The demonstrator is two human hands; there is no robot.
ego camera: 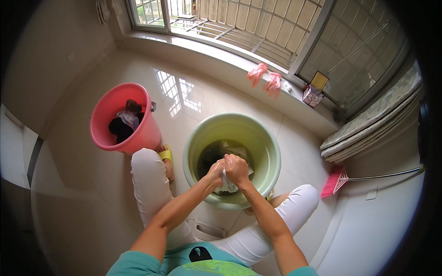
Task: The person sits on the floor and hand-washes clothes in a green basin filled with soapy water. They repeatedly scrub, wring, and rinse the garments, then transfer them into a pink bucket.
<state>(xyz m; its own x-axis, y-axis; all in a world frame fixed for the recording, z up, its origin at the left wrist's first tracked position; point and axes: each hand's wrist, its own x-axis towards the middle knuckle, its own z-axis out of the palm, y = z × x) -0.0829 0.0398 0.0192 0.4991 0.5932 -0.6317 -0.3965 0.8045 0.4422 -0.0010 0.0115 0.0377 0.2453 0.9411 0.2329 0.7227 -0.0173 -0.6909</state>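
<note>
My left hand (pixel 216 171) and my right hand (pixel 237 169) meet above a large green plastic tub (pixel 263 155) between my knees. Both are closed around a wet white cloth (pixel 227 184), whose lower end hangs towards the near side of the tub. The skin of both hands glistens and seems wet. Dark water (pixel 206 157) fills the bottom of the tub. Beyond my hands, some pale fabric (pixel 238 150) shows in the water; the rest of it is hidden.
To the left stands a pink bucket (pixel 103 114) holding dark and pale clothes (pixel 121 129). Pink plastic gloves or bags (pixel 272 84) hang over the window ledge (pixel 221 58), near a floral box (pixel 313 96). A pink broom (pixel 333 181) leans at the right, below folded curtain fabric (pixel 373 114).
</note>
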